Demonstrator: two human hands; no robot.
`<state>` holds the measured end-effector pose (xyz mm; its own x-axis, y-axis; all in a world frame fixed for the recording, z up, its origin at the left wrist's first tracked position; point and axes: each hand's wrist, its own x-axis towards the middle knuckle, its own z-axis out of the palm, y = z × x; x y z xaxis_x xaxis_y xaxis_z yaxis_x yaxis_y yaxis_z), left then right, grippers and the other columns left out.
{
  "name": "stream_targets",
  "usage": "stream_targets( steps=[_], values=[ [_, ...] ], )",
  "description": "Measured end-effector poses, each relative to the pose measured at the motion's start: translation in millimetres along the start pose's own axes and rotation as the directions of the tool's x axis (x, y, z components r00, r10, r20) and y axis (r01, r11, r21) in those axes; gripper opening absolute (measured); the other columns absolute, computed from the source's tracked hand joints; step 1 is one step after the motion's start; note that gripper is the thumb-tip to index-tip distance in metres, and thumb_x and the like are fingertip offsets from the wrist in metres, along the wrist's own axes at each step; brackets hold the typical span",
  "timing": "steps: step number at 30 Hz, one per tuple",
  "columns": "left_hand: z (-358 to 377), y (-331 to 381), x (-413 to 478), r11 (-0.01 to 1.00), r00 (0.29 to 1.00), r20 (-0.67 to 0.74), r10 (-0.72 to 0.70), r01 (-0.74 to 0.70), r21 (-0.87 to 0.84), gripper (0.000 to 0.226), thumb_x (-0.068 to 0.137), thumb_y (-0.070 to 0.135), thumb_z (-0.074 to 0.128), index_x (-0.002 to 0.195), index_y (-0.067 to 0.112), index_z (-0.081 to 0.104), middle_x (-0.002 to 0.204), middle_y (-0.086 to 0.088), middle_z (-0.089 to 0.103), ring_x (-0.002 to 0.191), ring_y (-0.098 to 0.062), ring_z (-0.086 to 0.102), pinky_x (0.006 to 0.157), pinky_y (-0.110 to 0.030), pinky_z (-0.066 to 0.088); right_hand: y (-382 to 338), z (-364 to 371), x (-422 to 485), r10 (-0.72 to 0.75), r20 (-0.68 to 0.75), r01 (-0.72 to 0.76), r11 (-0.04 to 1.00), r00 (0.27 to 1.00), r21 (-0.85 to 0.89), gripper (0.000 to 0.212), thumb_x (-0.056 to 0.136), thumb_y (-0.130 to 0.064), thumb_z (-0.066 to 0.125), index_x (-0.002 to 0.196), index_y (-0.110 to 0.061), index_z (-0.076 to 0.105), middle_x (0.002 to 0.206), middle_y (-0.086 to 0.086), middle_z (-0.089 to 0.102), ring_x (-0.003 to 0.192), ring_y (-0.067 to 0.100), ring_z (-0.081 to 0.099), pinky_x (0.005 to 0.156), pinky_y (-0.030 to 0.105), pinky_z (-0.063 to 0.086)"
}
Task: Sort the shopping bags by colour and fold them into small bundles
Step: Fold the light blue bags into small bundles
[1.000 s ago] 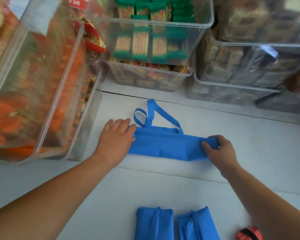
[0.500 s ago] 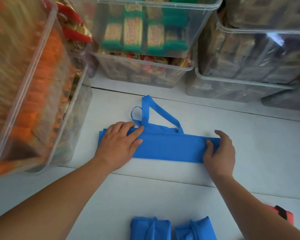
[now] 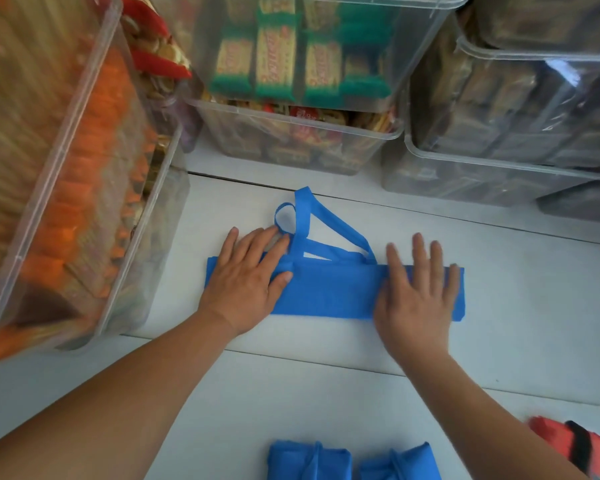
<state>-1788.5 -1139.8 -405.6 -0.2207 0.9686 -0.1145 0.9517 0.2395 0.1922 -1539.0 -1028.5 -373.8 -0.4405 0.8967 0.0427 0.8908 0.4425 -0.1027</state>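
While you press the work flat, take stock. Counter [image 3: 516,306]: white, carries everything. Clear bins [image 3: 291,143]: snack-filled, lining its far and left sides. Blue bag [image 3: 333,292]: a long folded strip at mid-counter, its handles [image 3: 305,216] looping away from you. Left hand [image 3: 246,282]: fingers spread, palm down on the strip's left end. Right hand [image 3: 416,292]: fingers straight, flat on the right part. Blue bundles [image 3: 309,460]: two, finished, at the near edge. Red bundle [image 3: 568,441]: apart, near right. Step in hand, as I judge it: flattening the strip. Your next move likely calls for tucking in the handles, then folding end over end.
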Motion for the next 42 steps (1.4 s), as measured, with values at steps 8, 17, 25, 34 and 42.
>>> stream_targets(
  steps=[8, 17, 25, 34, 42],
  values=[
    [0.4, -14.1, -5.7, 0.989, 0.996, 0.002, 0.089, -0.088, -0.119, 0.063, 0.104, 0.05, 0.025, 0.16, 0.022, 0.027, 0.171, -0.001, 0.01, 0.158, -0.019, 0.004, 0.128, -0.045, 0.004, -46.4, 27.3, -7.5, 0.096, 0.366, -0.099, 0.995, 0.926, -0.01, 0.079, 0.088, -0.087, 0.009, 0.156, -0.052, -0.011, 0.167, -0.001, -0.023, 0.153, 0.03, -0.024, 0.122, 0.06, -0.013],
    [-10.7, -30.9, -48.4, 0.957, 0.983, -0.083, -0.162, 0.137, -0.255, 0.064, 0.09, 0.055, 0.059, 0.146, 0.025, 0.051, 0.142, 0.005, 0.053, 0.127, -0.022, 0.047, 0.103, -0.043, 0.039, -39.8, 20.9, 1.6, -0.004, 0.392, 0.006, 1.0, 0.92, -0.004, 0.076, 0.09, -0.085, 0.008, 0.155, -0.054, -0.014, 0.166, -0.003, -0.026, 0.153, 0.027, -0.025, 0.122, 0.057, -0.016],
    [-42.1, -15.8, -28.2, 0.871, 0.867, 0.291, -0.405, 0.462, -0.166, 0.064, 0.067, 0.075, 0.074, 0.108, 0.032, 0.051, 0.106, 0.011, 0.055, 0.109, -0.019, 0.051, 0.088, -0.039, 0.034, -73.7, 21.8, -3.7, -0.043, 0.031, 0.044, 0.999, 0.999, -0.028, 0.046, 0.091, -0.043, 0.072, 0.133, -0.026, 0.064, 0.115, 0.016, 0.054, 0.099, 0.039, 0.05, 0.085, 0.053, 0.05],
    [-66.0, 4.0, -82.9, 0.642, 0.87, 0.298, -0.393, 0.492, -0.588, 0.03, 0.088, 0.036, 0.073, 0.083, 0.019, 0.049, 0.08, 0.003, 0.058, 0.074, -0.021, 0.056, 0.067, -0.034, 0.045, -95.4, 0.1, -34.3, -0.054, 0.297, -0.052, 0.939, 0.953, 0.34, 0.053, 0.092, -0.065, 0.047, 0.124, -0.031, 0.072, 0.135, 0.003, 0.057, 0.141, 0.031, 0.04, 0.111, 0.044, 0.043],
    [-106.2, 12.7, -178.1, 0.211, 0.805, 0.435, -0.404, 0.545, -0.812, 0.039, 0.09, 0.01, 0.065, 0.121, 0.033, 0.069, 0.1, 0.011, 0.074, 0.091, -0.005, 0.069, 0.086, -0.025, 0.056, -134.2, -22.5, -85.5, -0.266, 0.57, 0.013, 0.913, 0.777, 0.408, 0.06, 0.091, -0.076, 0.037, 0.137, -0.044, 0.059, 0.167, -0.009, 0.024, 0.156, 0.014, 0.008, 0.126, 0.038, 0.014]
  ],
)
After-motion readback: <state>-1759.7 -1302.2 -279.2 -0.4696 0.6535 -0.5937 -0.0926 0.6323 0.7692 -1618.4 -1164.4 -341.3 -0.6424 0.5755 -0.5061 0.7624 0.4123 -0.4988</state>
